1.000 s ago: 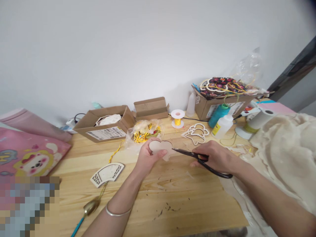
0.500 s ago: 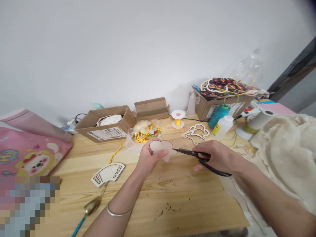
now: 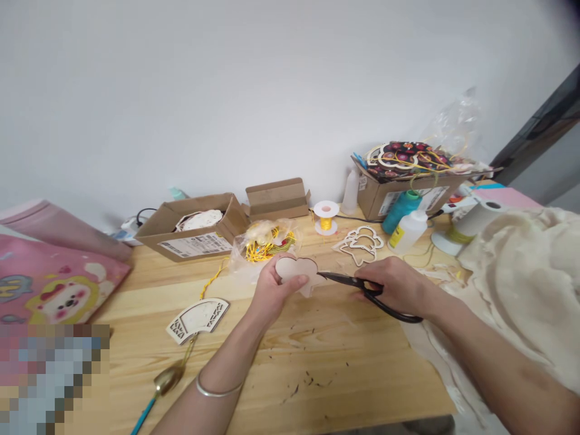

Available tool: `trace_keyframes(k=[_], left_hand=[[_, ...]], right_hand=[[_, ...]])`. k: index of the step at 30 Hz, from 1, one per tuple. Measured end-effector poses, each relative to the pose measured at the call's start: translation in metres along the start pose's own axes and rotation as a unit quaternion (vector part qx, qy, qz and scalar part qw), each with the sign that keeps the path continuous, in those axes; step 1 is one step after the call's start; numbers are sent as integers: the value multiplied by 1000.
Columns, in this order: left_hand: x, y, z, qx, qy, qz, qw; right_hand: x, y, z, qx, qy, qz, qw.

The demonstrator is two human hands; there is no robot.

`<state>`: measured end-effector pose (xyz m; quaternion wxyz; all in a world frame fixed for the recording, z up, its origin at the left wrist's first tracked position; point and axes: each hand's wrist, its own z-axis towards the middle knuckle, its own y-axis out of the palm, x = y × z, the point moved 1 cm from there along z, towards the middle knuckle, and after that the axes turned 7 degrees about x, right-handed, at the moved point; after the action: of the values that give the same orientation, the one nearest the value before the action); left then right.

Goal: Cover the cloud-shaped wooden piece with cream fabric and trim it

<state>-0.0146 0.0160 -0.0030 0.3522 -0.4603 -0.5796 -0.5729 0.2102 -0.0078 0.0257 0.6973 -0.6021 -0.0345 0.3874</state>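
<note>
My left hand (image 3: 270,291) is closed on a small cream piece with a rounded, scalloped top and a dark edge (image 3: 295,269), its thumb lying across the front. A pair of black scissors (image 3: 347,280) is gripped in my right hand (image 3: 399,287), fingers wrapped in the handles. The blade tips meet or nearly meet the right edge of the piece; actual contact I cannot tell. Behind my right hand, cream cut-out frames (image 3: 361,244) lie on the wooden table (image 3: 362,368). Dark scraps (image 3: 310,380) are scattered below the hands.
A fan-shaped ornament (image 3: 199,319) and a spoon (image 3: 168,379) lie at left. Further back are an open cardboard box (image 3: 190,241), a bag of yellow cords (image 3: 267,244), a thread spool (image 3: 325,219), and a white bottle (image 3: 409,232). Cream cloth (image 3: 521,290) covers the right side.
My right hand and the scissors have shifted very slightly. My left hand keeps the cream piece in nearly the same place.
</note>
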Motion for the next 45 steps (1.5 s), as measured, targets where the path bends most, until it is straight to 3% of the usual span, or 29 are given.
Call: trace_keyframes(k=[8,13,15,18,20,25,29,33,36,38,42,45], left_hand=[[7,2,0,22,8,-43,999],[9,3,0,29,10,-48,998],[9,4,-1,26,3,-45,999],[6,8,-3,14,-14,-42,999],[2,11,-5,-8,-29,-33,999],[-6,16,-8,-54,-54,1,997],[-6,15,-7,-41,-60,1,997],[-5,11,-3,-3,-42,-8,999],[-2,8,-2,23,25,40,999],[2,7,-3,11,140,123,982],[10,10,-10,-20,388,302,870],[10,12,-14,-17,456,386,802]], right_hand=[[8,-6,-2,-7,24,14,1000],[11,3,2,43,98,131,986],[5,10,4,76,147,244,955],[-9,20,8,123,209,442,864],[-18,24,11,135,230,520,812],[-26,28,15,123,257,591,755],[-21,29,15,156,259,586,752],[-7,27,14,253,263,490,792],[1,24,13,282,252,400,835],[2,21,12,275,251,387,843],[-7,18,11,216,266,486,804],[-18,22,11,155,255,554,777]])
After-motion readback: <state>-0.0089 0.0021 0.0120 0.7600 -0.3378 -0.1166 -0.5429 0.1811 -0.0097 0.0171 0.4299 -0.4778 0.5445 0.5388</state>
